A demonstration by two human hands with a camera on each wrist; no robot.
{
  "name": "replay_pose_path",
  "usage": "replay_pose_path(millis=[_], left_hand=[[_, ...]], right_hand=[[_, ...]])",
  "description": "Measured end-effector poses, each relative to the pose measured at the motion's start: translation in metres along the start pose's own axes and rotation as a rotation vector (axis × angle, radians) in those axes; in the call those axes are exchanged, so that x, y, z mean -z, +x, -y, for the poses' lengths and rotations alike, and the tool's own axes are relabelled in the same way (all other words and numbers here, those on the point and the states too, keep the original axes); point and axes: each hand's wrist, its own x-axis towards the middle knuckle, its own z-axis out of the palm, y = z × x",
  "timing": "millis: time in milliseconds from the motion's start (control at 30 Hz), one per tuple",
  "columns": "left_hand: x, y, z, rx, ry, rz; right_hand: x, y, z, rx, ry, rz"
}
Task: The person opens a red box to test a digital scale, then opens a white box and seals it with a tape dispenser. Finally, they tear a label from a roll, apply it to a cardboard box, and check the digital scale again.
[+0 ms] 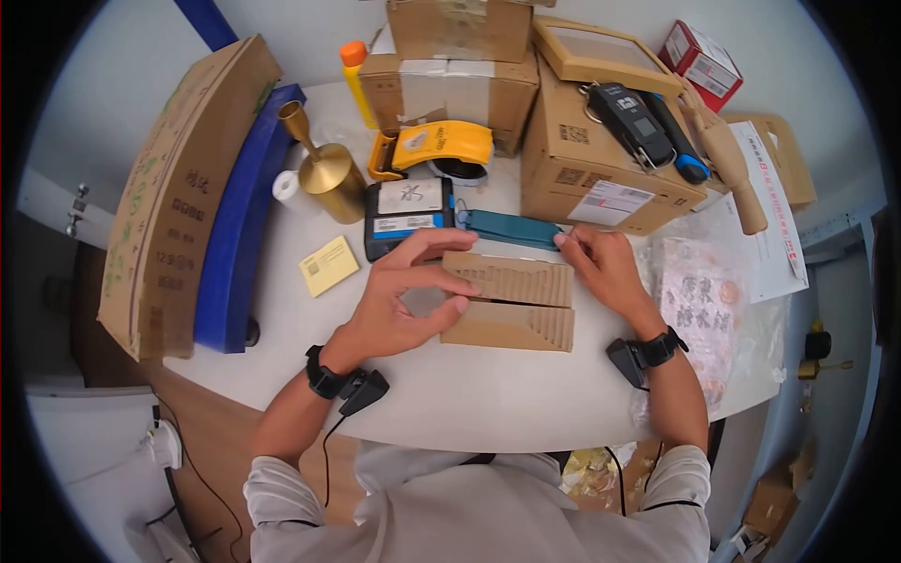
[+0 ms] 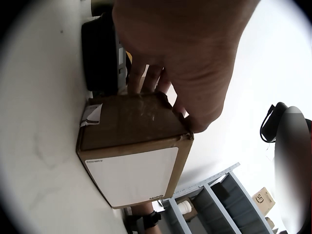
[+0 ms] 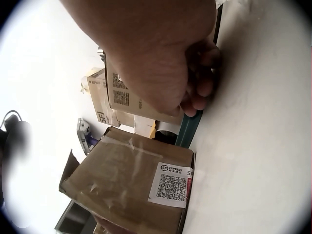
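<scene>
A small cardboard box (image 1: 507, 328) stands at the middle of the table, its two top flaps lying nearly together with a thin dark gap; their surface is torn to ridges in places. My left hand (image 1: 399, 291) rests at the box's left side, thumb and forefinger at the flaps' edge, the other fingers reaching past the far corner. Beyond the box lies a flat teal case (image 1: 511, 228). My right hand (image 1: 605, 272) pinches its right end; in the right wrist view the curled fingers (image 3: 197, 100) meet the teal case (image 3: 189, 129), beside the labelled box (image 3: 131, 180).
Behind stand a black labelled box (image 1: 410, 218), a yellow tape dispenser (image 1: 441, 145), a brass holder (image 1: 330, 178) and larger cartons (image 1: 601, 159). Yellow notes (image 1: 328, 266) lie left. At right are a wrapped pack (image 1: 699, 310) and a wooden hand (image 1: 732, 164).
</scene>
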Motion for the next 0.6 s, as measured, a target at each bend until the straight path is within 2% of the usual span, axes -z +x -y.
replay_pose_path(millis=[33, 133, 233, 300, 367, 433, 500, 533, 567, 600], left_hand=[[0.004, 0.000, -0.003, -0.044, 0.090, 0.077], [0.009, 0.006, -0.024, -0.001, 0.156, 0.145], [0.007, 0.004, -0.021, -0.007, 0.215, 0.148], [0.011, 0.003, -0.034, 0.003, 0.240, 0.150], [0.022, 0.003, -0.062, -0.107, 0.292, 0.086], [0.047, 0.002, -0.093, -0.168, 0.335, -0.046], [0.076, -0.002, -0.102, -0.351, 0.342, -0.358], [0.080, -0.009, -0.111, -0.227, 0.384, -0.712], [0.104, 0.001, -0.115, -0.313, 0.363, -0.829], [0.120, 0.016, -0.123, -0.258, 0.399, -0.921]], right_hand=[[0.000, 0.000, -0.001, -0.026, -0.003, 0.000], [-0.001, 0.001, -0.004, -0.015, -0.026, -0.007], [0.000, 0.001, -0.004, -0.007, -0.013, -0.015], [-0.001, 0.001, -0.004, -0.007, -0.009, -0.011], [-0.001, 0.000, -0.006, 0.000, 0.038, -0.032], [-0.001, 0.000, -0.008, 0.018, 0.041, -0.051], [-0.001, -0.001, -0.007, 0.035, 0.042, -0.067], [0.000, 0.000, -0.005, 0.024, 0.032, -0.048], [0.001, 0.000, -0.004, 0.012, 0.020, -0.030], [0.000, 0.000, -0.004, 0.014, 0.028, -0.037]])
